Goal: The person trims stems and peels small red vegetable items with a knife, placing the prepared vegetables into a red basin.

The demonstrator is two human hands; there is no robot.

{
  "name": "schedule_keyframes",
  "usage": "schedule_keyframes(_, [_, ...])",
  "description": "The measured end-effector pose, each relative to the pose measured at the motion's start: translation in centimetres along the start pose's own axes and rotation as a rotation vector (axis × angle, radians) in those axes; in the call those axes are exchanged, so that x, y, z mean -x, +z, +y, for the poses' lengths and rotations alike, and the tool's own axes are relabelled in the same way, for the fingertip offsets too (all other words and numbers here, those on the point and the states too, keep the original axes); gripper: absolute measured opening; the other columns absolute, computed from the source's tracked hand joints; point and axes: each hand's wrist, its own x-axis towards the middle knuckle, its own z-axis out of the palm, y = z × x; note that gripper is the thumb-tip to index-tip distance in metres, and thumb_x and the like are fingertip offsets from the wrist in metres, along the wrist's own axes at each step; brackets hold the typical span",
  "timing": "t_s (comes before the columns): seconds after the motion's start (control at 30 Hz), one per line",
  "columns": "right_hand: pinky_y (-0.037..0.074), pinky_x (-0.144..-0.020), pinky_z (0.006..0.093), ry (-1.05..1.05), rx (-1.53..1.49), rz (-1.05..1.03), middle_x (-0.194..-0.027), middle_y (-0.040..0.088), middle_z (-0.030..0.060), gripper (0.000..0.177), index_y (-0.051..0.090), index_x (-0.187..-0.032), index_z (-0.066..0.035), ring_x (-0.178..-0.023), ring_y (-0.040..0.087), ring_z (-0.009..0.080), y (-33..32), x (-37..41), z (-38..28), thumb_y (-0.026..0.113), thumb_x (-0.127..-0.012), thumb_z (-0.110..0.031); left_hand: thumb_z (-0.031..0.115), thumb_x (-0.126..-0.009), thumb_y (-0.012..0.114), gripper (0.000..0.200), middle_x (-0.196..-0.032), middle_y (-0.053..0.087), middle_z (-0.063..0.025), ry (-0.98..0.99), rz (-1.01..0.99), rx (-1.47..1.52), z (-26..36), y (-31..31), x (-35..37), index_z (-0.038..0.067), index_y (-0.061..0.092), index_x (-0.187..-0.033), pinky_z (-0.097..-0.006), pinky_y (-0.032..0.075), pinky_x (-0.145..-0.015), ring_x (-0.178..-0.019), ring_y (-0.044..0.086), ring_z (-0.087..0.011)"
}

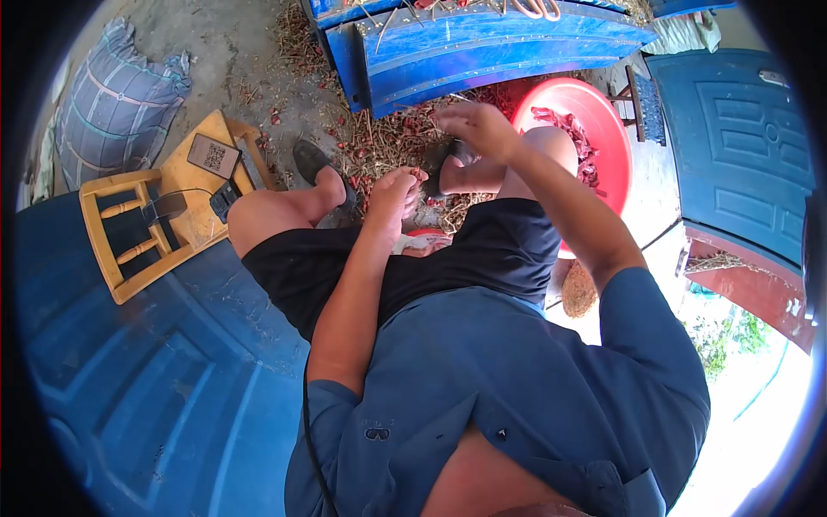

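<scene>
My left hand (394, 202) is above my lap, fingers closed in a pinch. A small reddish dried chili pepper (418, 173) shows at its fingertips. Higher and to the right, my right hand (481, 129) is held over my right leg, with its fingers stretched out and nothing visible in them. The nearest container to it is a large red basin (622, 146) holding dried red chili pieces (588, 159). Between my thighs, something whitish and red (424, 242) is partly hidden by my shorts and left forearm.
Chili stems (379, 133) litter the floor around my feet. A blue panelled board (500, 52) stands ahead, with scissor-like pink handles (538, 7) on top. To the left are a wooden chair (185, 168) carrying a QR card (214, 156) and a plaid sack (121, 103).
</scene>
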Motion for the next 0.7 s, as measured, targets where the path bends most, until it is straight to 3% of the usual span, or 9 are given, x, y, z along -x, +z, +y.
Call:
schedule_keyframes(0.03, [0.052, -0.085, 0.0374, 0.052, -0.296, -0.096, -0.104, 0.072, 0.0143, 0.031, 0.070, -0.114, -0.004, -0.096, 0.069, 0.0235, 1.3, 1.2, 0.1, 0.067, -0.090, -0.023, 0.015, -0.092, 0.053, 0.013, -0.060, 0.040, 0.0090, -0.016, -0.017, 0.006, 0.0, 0.0, -0.1, 0.006, 0.062, -0.094, -0.0187, 0.023, -0.041, -0.046, 0.031, -0.0003])
schedule_keyframes(0.13, [0.053, -0.075, 0.0349, -0.098, -0.386, -0.212, -0.093, 0.069, 0.0110, 0.030, 0.069, -0.115, -0.005, -0.084, 0.067, 0.0191, 4.9, 3.6, 0.8, 0.073, -0.086, -0.013, 0.016, -0.091, 0.052, 0.012, -0.059, 0.038, 0.0085, -0.027, 0.021, 0.007, -1.1, 0.1, -0.3, 0.006, 0.059, -0.091, -0.0197, 0.023, -0.039, -0.044, 0.031, -0.0013])
schedule_keyframes(0.2, [0.052, -0.077, 0.0391, -0.351, -0.102, -0.139, -0.087, 0.066, 0.0138, 0.025, 0.073, -0.103, -0.007, -0.086, 0.066, 0.0295, 5.4, 4.2, 0.2, 0.074, -0.079, -0.013, 0.017, -0.091, 0.053, 0.011, -0.059, 0.041, 0.0062, -0.115, 0.061, -0.073, -1.2, 0.0, -0.1, 0.008, 0.056, -0.086, -0.0209, 0.024, -0.039, -0.044, 0.034, -0.0036])
schedule_keyframes(0.37, [0.052, -0.074, 0.0391, -0.191, -0.042, -0.174, -0.089, 0.066, 0.0127, 0.019, 0.072, -0.095, -0.006, -0.084, 0.066, 0.0281, 4.0, 5.8, 0.4, 0.074, -0.077, -0.012, 0.014, -0.090, 0.057, 0.009, -0.063, 0.047, 0.0040, -0.174, 0.112, -0.177, -2.3, 0.5, 0.4, 0.007, 0.058, -0.085, -0.0207, 0.028, -0.040, -0.046, 0.038, -0.0040])
schedule_keyframes(0.47, [0.052, -0.072, 0.0317, -0.167, -0.126, 0.153, -0.089, 0.066, 0.0096, 0.015, 0.071, -0.095, -0.004, -0.082, 0.066, 0.0200, -0.9, 7.4, 0.8, 0.073, -0.080, -0.005, 0.012, -0.091, 0.056, 0.011, -0.063, 0.047, 0.0049, -0.124, 0.063, -0.162, -1.5, 0.9, 0.8, 0.004, 0.063, -0.092, -0.0199, 0.028, -0.042, -0.047, 0.038, -0.0033])
schedule_keyframes(0.53, [0.053, -0.074, 0.0252, 0.065, -0.247, 0.418, -0.095, 0.068, 0.0071, 0.012, 0.069, -0.097, -0.001, -0.084, 0.066, 0.0117, -7.0, 9.4, 0.1, 0.070, -0.085, 0.001, 0.011, -0.091, 0.054, 0.016, -0.063, 0.046, 0.0060, -0.113, 0.109, -0.170, -1.8, 0.3, 0.9, 0.003, 0.066, -0.098, -0.0191, 0.028, -0.043, -0.048, 0.037, -0.0026])
schedule_keyframes(0.6, [0.055, -0.074, 0.0289, 0.058, -0.096, 0.737, -0.098, 0.069, 0.0105, 0.018, 0.069, -0.101, -0.002, -0.085, 0.069, 0.0169, -12.6, 12.1, 5.3, 0.070, -0.083, -0.004, 0.012, -0.092, 0.054, 0.015, -0.062, 0.045, 0.0067, -0.138, 0.164, -0.184, -2.4, -0.8, 0.3, 0.004, 0.065, -0.097, -0.0192, 0.028, -0.042, -0.047, 0.037, -0.0026])
schedule_keyframes(0.67, [0.055, -0.077, 0.0317, 0.292, 0.480, 0.761, -0.098, 0.069, 0.0116, 0.022, 0.069, -0.104, -0.002, -0.086, 0.070, 0.0203, -17.0, 16.2, 8.7, 0.071, -0.083, -0.010, 0.011, -0.090, 0.053, 0.016, -0.062, 0.044, 0.0064, -0.145, 0.144, -0.190, -2.7, -0.7, -0.3, 0.003, 0.064, -0.098, -0.0200, 0.028, -0.042, -0.047, 0.037, -0.0033])
schedule_keyframes(0.7, [0.055, -0.077, 0.0317, 0.286, 0.491, 0.764, -0.098, 0.069, 0.0116, 0.022, 0.069, -0.104, -0.002, -0.086, 0.070, 0.0203, -17.6, 16.5, 8.8, 0.071, -0.083, -0.010, 0.009, -0.088, 0.051, 0.017, -0.062, 0.043, 0.0060, -0.153, 0.131, -0.203, -2.7, -0.4, -0.7, 0.003, 0.063, -0.099, -0.0208, 0.028, -0.042, -0.047, 0.037, -0.0039])
